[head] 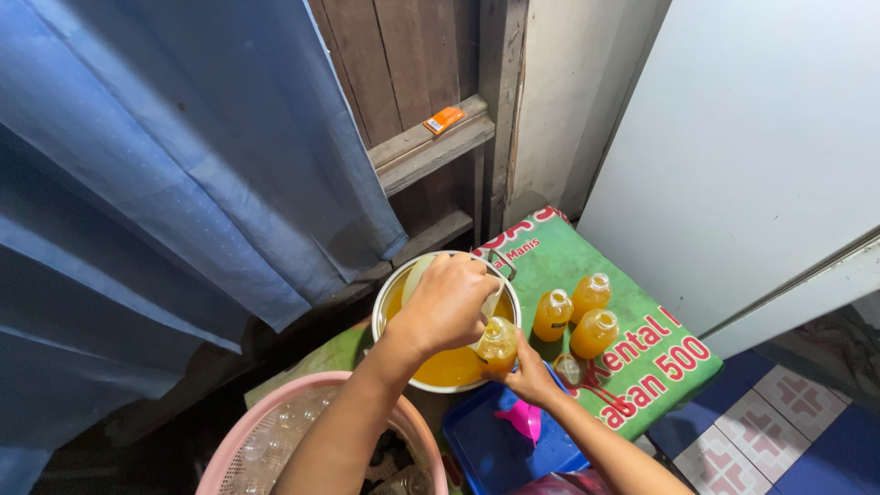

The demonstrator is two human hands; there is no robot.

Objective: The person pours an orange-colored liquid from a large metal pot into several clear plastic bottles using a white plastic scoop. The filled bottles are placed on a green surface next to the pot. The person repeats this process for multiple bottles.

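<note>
My left hand (446, 304) hangs over a white-rimmed bowl (379, 307) of orange liquid and grips a pale plastic scoop (417, 275), tilted down to the right. The scoop's lip meets the mouth of a small clear bottle (498, 344), partly filled with the orange liquid. My right hand (533, 374) holds that bottle from below, at the bowl's right edge. Three filled, uncapped bottles (553, 314) stand together just right of the bowl on a green printed sheet (655, 353).
A blue tray (486, 449) with a pink funnel (524, 419) sits below the bowl. A pink basket (240, 449) of empty clear bottles stands at the bottom left. A blue curtain (165, 165) hangs left, a white panel (752, 156) stands right, with tiled floor (788, 422) beneath.
</note>
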